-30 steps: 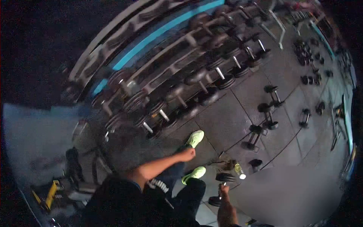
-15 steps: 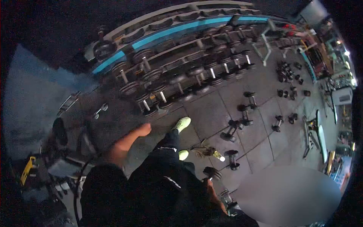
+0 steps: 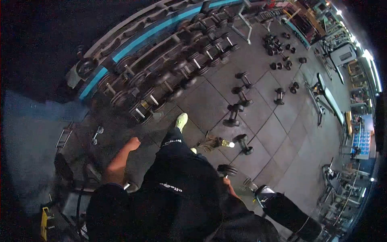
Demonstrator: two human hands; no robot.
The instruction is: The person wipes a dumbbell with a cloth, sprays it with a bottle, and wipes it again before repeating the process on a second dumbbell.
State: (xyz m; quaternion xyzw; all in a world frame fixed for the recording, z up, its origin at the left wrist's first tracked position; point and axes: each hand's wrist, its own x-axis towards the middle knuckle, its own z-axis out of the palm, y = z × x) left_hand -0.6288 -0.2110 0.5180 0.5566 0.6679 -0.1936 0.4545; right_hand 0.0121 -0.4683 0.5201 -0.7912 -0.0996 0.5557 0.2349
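My right hand (image 3: 227, 182) is wrapped round the handle of a dark dumbbell (image 3: 227, 169), low at my right side. The dumbbell's front end shows; its rear end is hidden by the hand and sleeve. Out to the left, my left hand (image 3: 133, 144) is curled into a fist with no object showing in it. Ahead of my right hand, a bottle (image 3: 227, 143) lies beside a crumpled brownish item (image 3: 210, 142) I cannot make out. Another dumbbell (image 3: 243, 144) rests on the floor just past the bottle.
A long dumbbell rack (image 3: 177, 68) with a blue stripe curves across the front left. Several loose dumbbells (image 3: 234, 115) lie on the tiled floor (image 3: 217, 99). A black padded bench (image 3: 288, 213) stands close on my right, and a light-topped bench (image 3: 330, 99) farther off.
The view has swung to the right, so the rack and floor dumbbells shift left. A black bench now shows where a blurred patch was. My right hand still grips the dumbbell.
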